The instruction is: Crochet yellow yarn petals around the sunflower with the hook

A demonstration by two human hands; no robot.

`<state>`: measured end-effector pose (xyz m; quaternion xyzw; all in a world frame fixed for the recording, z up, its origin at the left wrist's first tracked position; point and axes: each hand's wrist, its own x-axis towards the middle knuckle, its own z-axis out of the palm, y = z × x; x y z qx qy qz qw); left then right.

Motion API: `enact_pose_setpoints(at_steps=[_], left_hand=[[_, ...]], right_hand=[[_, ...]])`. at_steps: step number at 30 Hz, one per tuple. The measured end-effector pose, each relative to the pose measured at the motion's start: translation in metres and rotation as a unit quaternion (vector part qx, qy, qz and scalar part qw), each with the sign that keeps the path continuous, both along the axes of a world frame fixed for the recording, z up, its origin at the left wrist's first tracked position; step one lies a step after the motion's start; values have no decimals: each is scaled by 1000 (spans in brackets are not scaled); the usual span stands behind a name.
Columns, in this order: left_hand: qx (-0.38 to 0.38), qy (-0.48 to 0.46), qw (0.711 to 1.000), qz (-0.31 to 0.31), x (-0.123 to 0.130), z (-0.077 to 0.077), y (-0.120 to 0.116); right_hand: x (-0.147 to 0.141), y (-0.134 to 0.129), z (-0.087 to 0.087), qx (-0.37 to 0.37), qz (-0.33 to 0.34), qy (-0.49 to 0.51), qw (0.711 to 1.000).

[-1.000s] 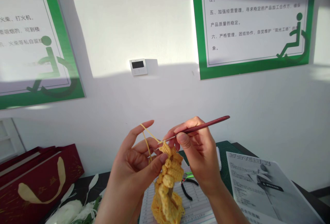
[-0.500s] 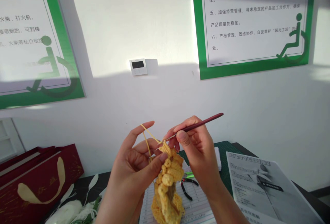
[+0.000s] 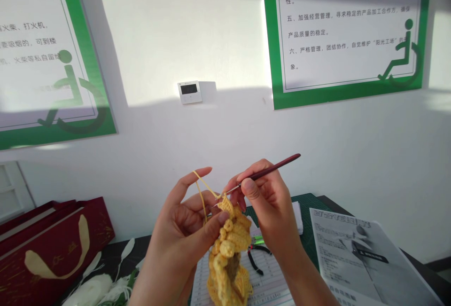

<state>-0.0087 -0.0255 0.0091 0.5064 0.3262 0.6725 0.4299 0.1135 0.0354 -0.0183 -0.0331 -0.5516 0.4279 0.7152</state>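
Observation:
My left hand (image 3: pixel 186 221) pinches the top of a yellow crochet piece (image 3: pixel 232 235) between thumb and fingers. Yellow yarn (image 3: pixel 206 184) loops over its raised index finger and runs down to the work. In a pen-like grip, my right hand (image 3: pixel 266 198) holds a crochet hook (image 3: pixel 276 166) with a dark red handle. The hook's thin metal shaft reaches left into the top edge of the crochet, where the yarn meets it. The bumpy, curled piece hangs below my hands, its lower end cut off by the picture's edge.
Behind the crochet lie a printed sheet (image 3: pixel 268 292) and black-handled pliers (image 3: pixel 254 261). A green cutting mat (image 3: pixel 310 216) and a printed paper (image 3: pixel 373 259) are at right. White crocheted flowers (image 3: pixel 91 289) and a red gift bag (image 3: pixel 59 254) stand at left. The wall rises close behind.
The hook has shifted slightly left and down with my right hand, its handle end lower than before. The left hand and crochet piece have barely moved.

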Motion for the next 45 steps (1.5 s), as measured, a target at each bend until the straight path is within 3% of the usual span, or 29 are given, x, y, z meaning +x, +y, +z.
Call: enact_pose_setpoints(at_steps=[45], left_hand=[[5, -16, 999, 43, 4, 2, -7]], right_hand=[[-5, 0, 1, 28, -4, 12, 1000]])
